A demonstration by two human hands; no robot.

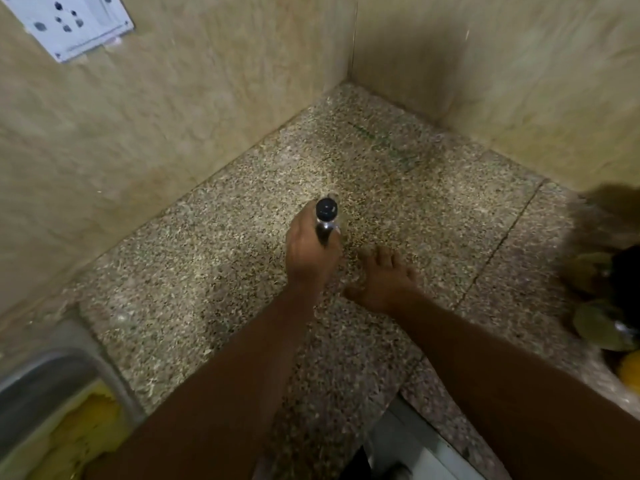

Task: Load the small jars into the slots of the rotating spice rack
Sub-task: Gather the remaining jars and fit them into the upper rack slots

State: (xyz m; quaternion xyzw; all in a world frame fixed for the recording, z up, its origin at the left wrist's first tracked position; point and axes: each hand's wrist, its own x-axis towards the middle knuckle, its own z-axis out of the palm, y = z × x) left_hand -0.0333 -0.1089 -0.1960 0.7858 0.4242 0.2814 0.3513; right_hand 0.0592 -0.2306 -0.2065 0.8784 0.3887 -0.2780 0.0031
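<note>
Small jar (326, 209): dark round cap on a shiny body, cap turned up toward the camera, sticking out at the far edge of the left hand, over the speckled worktop (207, 278)
Left hand (310, 252): clamped round the jar's body just below the cap, fingers curled, cap left uncovered
Right hand (384, 280): just right of the left hand and a little nearer, fingers straight and spread, pointing away, holding nothing; touching the worktop or just above it, cannot tell
Spice rack (627, 282): well right of the left hand, at the picture's edge, a blurred dark mass with greenish round shapes (602, 327) against it; slots too blurred to make out
Sink (38, 372): well left of the left hand and nearer, steel rim, something yellow inside
Socket plate (69, 22): far beyond the left hand and to its left, on the tiled wall
Wall corner (351, 39): beyond the left hand, slightly to its right
</note>
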